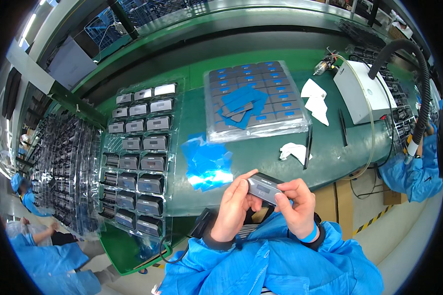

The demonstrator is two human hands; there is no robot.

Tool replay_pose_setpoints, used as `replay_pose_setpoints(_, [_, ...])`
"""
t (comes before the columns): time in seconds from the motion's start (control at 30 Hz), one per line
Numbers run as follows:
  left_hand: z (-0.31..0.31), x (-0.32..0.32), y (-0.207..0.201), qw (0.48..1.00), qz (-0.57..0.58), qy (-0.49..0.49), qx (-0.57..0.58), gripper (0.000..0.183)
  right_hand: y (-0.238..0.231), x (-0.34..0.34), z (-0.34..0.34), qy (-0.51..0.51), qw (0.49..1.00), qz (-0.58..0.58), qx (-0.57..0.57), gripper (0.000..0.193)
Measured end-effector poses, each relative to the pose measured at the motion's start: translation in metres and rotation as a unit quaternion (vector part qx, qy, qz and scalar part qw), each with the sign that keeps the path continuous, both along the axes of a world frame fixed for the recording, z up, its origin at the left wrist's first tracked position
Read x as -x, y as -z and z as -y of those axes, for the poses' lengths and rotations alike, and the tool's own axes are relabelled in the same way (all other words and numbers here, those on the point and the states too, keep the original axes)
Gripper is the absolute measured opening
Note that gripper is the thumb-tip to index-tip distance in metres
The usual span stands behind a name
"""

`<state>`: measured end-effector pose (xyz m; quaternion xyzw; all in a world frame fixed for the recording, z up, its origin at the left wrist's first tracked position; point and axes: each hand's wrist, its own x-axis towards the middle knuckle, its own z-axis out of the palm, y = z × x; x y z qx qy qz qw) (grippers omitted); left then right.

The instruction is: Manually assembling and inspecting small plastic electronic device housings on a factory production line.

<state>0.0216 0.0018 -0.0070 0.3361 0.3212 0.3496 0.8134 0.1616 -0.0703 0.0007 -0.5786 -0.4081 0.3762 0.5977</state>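
The device (264, 190) is located at the lower centre of the frame, tilted, with its face up. The left hand (235, 209) is partly closed and grips its left end. The right hand (297, 209) is partly closed on its right end. Blue film (204, 160) lies at centre. A tray (114, 143) at left holds similar units (152, 163).

Saw small pale markings on the gray device (264, 190), likewise on the lined-up units (152, 162) at left; could make out no word or number for certain.
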Motion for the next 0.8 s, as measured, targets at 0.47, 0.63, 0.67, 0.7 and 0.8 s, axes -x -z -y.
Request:
replay_pose_setpoints(0.47, [0.009,0.008,-0.022,0.942,-0.214,-0.006,-0.258,0.039,0.000,0.002,-0.020,-0.045,0.999,0.015,0.025,0.031])
replay_pose_setpoints(0.63, [0.002,0.015,-0.016,0.990,-0.089,-0.029,-0.107,0.029,-0.006,-0.004,-0.024,-0.086,0.990,-0.086,0.069,0.019])
replay_pose_setpoints(0.67, [0.002,0.014,-0.014,0.991,-0.087,-0.039,-0.096,0.030,-0.007,-0.009,-0.023,-0.117,0.983,-0.092,0.109,0.021])
replay_pose_setpoints(0.7, [0.001,0.014,-0.012,0.991,-0.086,-0.041,-0.095,0.030,-0.006,-0.010,-0.024,-0.118,0.983,-0.091,0.110,0.021])
replay_pose_setpoints(0.8, [0.000,0.016,-0.010,0.992,-0.086,-0.048,-0.079,0.030,-0.002,-0.011,-0.025,-0.144,0.978,-0.107,0.105,0.025])
